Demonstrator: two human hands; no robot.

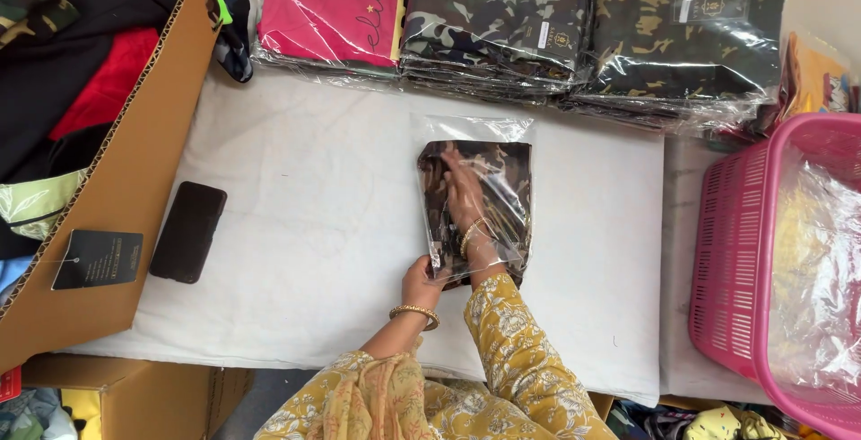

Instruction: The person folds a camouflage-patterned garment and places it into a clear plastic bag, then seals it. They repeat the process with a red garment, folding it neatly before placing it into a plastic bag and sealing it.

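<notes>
A folded camouflage garment [498, 175] lies in a clear plastic bag [475, 128] on the white table [314, 198]. My right hand [464, 191] is pushed inside the bag, flat on the garment, fingers spread. My left hand [421, 280] pinches the bag's near open edge at its left corner. Both wrists carry gold bangles, and my sleeves are yellow with a floral print.
Bagged stacks line the far edge: a pink one [332, 9] and two camouflage ones [493, 23] [682, 36]. A black phone [187, 231] lies left. A cardboard box [134, 171] of clothes stands at left, a pink basket [744, 252] with plastic bags at right.
</notes>
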